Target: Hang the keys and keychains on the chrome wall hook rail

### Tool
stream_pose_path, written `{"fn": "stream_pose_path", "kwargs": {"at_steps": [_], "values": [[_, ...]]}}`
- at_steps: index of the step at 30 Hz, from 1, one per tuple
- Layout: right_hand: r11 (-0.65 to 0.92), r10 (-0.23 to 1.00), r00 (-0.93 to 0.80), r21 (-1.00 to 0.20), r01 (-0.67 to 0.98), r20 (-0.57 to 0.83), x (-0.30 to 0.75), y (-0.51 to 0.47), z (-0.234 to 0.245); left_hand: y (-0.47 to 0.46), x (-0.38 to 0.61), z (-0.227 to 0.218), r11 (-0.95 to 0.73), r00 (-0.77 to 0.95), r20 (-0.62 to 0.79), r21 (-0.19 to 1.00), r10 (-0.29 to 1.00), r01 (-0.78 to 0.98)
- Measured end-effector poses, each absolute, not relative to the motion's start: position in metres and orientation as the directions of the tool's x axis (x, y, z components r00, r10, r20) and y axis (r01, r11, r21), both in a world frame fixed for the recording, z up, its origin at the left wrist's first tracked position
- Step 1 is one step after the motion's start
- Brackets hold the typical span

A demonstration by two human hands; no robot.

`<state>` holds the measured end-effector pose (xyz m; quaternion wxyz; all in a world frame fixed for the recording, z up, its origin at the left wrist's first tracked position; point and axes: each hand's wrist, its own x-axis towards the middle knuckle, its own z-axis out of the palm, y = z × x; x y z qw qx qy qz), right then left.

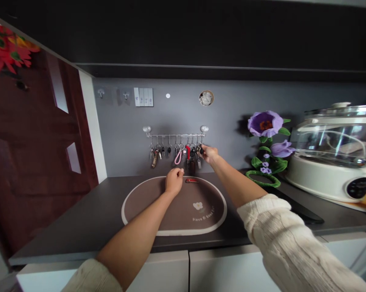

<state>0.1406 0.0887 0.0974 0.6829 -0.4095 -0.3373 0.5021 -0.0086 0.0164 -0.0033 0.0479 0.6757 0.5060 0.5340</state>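
A metal hook rail (pixel 177 135) on the grey wall carries several bunches of keys. My right hand (pixel 210 155) is at its right end, fingers pinched on a bunch of keys (pixel 201 151) with a pale tag hanging below. Left of that hang a red strap (pixel 188 152) and a pink loop (pixel 178 157). Lower down, my left hand (pixel 174 181) is over the brown mat (pixel 146 207) with its fingers curled in; whatever they hold, if anything, is hidden. Just right of it a small red pocketknife-like item (pixel 192 181) lies on the mat.
On the right stand purple fabric flowers (pixel 265 123) and a white appliance with a clear cover (pixel 319 178). A dark flat panel (pixel 304 209) lies in front of them. A dark cabinet (pixel 183 36) overhangs the counter (pixel 94 215). Clear hooks (pixel 125 95) are on the wall at left.
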Motion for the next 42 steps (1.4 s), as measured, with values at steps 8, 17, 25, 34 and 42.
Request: {"fn": "stream_pose_path", "kwargs": {"at_steps": [8, 17, 25, 34, 42], "values": [[0.193, 0.971, 0.207, -0.906, -0.378, 0.121, 0.143, 0.089, 0.091, 0.016, -0.009, -0.003, -0.473, -0.088, 0.665, 0.612, 0.742, 0.633], [0.194, 0.970, 0.198, -0.938, -0.288, 0.140, 0.150, 0.089, 0.088, 0.019, -0.009, -0.005, -0.479, -0.083, 0.670, 0.606, 0.738, 0.635], [0.192, 0.962, 0.240, -0.948, -0.253, 0.131, 0.155, 0.076, 0.085, 0.019, -0.011, -0.003, -0.476, -0.083, 0.666, 0.609, 0.741, 0.634], [0.166, 0.981, 0.133, -0.959, -0.230, 0.138, 0.147, 0.037, 0.057, 0.022, -0.017, -0.005, -0.458, -0.077, 0.640, 0.623, 0.764, 0.634], [0.291, 0.955, 0.001, -0.937, 0.192, 0.296, 0.136, 0.030, 0.007, 0.027, -0.021, -0.013, -0.414, -0.015, 0.551, 0.645, 0.835, 0.642]]}}
